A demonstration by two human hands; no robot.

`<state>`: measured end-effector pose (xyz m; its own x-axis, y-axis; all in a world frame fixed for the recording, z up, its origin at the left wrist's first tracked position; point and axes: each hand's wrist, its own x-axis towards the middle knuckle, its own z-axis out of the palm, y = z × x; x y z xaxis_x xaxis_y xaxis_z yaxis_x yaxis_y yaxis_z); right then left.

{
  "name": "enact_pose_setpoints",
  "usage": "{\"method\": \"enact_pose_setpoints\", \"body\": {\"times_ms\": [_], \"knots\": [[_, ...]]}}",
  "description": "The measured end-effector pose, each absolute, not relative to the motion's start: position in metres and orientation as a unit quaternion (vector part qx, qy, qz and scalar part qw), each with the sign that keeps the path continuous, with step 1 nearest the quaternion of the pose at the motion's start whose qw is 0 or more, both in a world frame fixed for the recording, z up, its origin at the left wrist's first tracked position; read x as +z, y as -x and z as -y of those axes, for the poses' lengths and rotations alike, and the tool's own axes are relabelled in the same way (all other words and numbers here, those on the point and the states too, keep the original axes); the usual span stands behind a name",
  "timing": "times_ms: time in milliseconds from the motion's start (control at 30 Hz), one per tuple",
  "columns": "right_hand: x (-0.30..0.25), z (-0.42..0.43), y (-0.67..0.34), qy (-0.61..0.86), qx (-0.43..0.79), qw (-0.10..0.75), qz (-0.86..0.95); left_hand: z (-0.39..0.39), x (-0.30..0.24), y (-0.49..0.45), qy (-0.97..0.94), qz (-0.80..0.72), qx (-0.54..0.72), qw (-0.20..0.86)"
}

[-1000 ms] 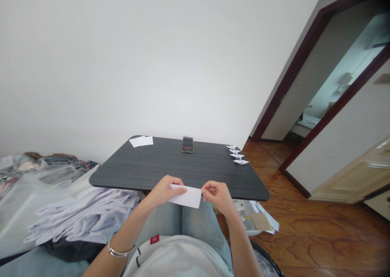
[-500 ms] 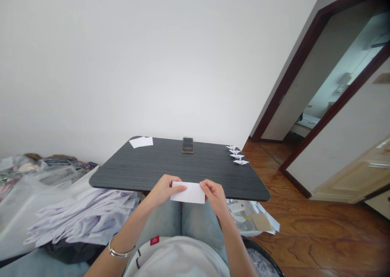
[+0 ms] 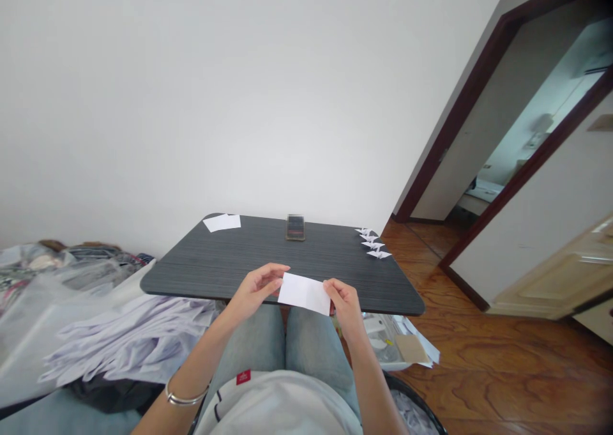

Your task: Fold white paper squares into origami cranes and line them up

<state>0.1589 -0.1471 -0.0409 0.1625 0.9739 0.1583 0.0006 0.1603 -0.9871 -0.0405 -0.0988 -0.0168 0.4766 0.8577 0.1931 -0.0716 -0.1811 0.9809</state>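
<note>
A white paper strip (image 3: 304,293), now higher over the dark bench (image 3: 201,275) than half a second earlier, no longer level and sloping down toward its right end. Also raised, the left hand (image 3: 256,288), with fingers straighter and more spread, only the fingertips at the strip's upper left corner rather than lying over its face. The right hand (image 3: 345,307), shifted farther right and slightly forward, pinching the strip's lower right end, with more of the paper's face showing between the two hands.

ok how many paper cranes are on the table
4. The paper cranes stand in a line, one behind another, along the right edge of the dark table. None look hidden.
</note>
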Motion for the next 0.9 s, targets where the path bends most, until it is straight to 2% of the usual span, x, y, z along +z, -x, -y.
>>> {"method": "enact_pose_setpoints", "body": {"times_ms": [200, 433, 633, 767, 900], "knots": [[-0.045, 0.144, -0.161, 0.501, 0.434, 0.582, 0.471, 0.103, -0.014, 0.039, -0.681, -0.309, 0.393, 0.535], [-0.044, 0.145, -0.158, 0.491, 0.457, 0.582, 0.460, 0.104, -0.012, 0.037, -0.671, -0.302, 0.396, 0.550], [-0.049, 0.144, -0.150, 0.472, 0.471, 0.567, 0.483, 0.103, -0.015, 0.025, -0.680, -0.331, 0.415, 0.506], [-0.052, 0.144, -0.151, 0.444, 0.495, 0.589, 0.459, 0.100, -0.025, 0.022, -0.622, -0.381, 0.412, 0.547], [-0.049, 0.147, -0.152, 0.419, 0.493, 0.573, 0.504, 0.100, -0.029, 0.023, -0.604, -0.377, 0.419, 0.563]]}}
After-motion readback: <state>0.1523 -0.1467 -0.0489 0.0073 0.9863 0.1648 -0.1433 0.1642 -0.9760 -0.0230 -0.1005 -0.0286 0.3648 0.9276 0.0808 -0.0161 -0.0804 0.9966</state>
